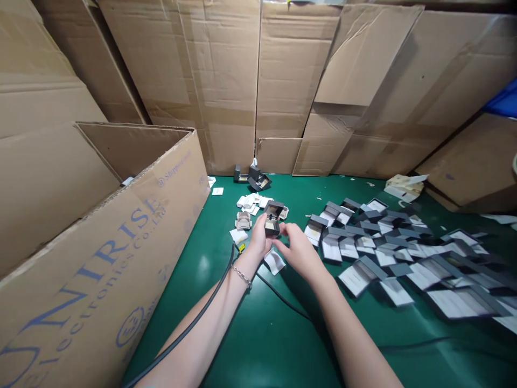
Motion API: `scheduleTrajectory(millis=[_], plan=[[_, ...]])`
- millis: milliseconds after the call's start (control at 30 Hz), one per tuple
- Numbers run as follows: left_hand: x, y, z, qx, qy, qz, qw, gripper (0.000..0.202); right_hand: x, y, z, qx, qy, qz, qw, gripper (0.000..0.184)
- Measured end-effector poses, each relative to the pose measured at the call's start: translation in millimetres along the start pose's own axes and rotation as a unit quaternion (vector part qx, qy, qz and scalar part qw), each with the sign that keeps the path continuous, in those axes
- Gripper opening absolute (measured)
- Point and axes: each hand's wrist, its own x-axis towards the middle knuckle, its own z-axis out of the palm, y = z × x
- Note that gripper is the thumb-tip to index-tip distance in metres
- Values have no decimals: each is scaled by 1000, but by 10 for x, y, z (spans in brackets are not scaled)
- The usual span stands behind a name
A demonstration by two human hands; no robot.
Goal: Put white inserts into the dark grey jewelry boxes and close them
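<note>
The open black hinged box [272,225] is clasped in the left hand [259,238] over the green table [262,339], best held level; whether it is also gripped by the right hand [297,247] cannot be told.

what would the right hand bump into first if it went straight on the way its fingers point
The right hand would most likely meet the small open black box held in the left hand; its fingers may already touch it, depth being unclear.
</note>
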Motion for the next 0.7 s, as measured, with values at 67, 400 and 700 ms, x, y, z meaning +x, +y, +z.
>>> scheduleTrajectory(millis=[67, 400, 700], plan=[[-43, 27, 37, 2, 18, -33, 999, 24, -44, 11, -64, 1, -121, 54, 991, 27], [-96, 45, 67, 29, 14, -47, 998, 29, -128, -166, -19, -21, -247, 111, 962, 33], [-127, 57, 107, 48, 9, -83, 995, 36, -80, -45, 15, 79, -223, 105, 966, 25]])
